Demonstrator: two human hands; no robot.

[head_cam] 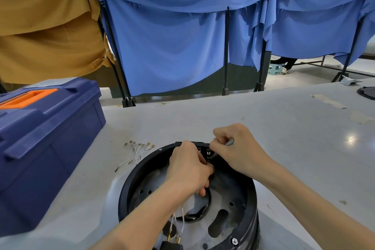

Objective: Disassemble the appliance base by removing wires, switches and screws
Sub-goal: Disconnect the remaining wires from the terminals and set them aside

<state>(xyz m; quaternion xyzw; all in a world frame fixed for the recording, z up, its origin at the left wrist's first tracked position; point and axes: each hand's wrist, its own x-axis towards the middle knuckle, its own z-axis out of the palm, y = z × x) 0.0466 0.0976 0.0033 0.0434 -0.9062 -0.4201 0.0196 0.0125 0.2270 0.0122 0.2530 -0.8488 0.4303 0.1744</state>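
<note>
Appliance base [250,199] on table [284,128]. Right hand [237,152] fingers wrap grey tool [229,142] at base's far rim; left hand [188,168] fingers curled inside, hiding what they hold. Loose wires [136,151], toolbox [46,138] left of base.

The table [263,128] and its backdrop
A blue toolbox [46,142] with an orange handle is set at the left — blue cloth [172,46] and brown cloth [46,32] are hung behind.
</note>
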